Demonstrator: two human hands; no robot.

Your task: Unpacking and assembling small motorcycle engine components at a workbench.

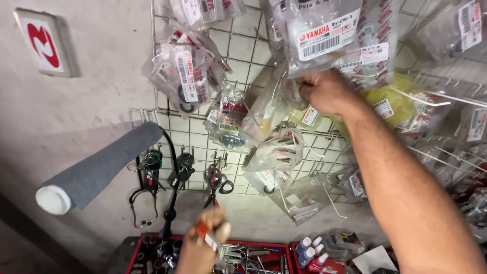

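1. Closed tight, the right hand (324, 91) has its grip on clear plastic parts bags (276, 106) hanging near the top edge of a wire grid rack (243, 45).
2. Lower down, the left hand (203, 243) pinches a small red-and-white item (205, 234) above the red tool tray (136, 256).
3. Pliers (217, 181) hang along the rack's bottom edge, and a grey foam-wrapped tube (96, 170) juts out at its left.

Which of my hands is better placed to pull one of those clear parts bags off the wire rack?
The right hand. It already grips the clear parts bags hanging on the wire rack, while the left hand sits low, holding a small orange-and-white item.
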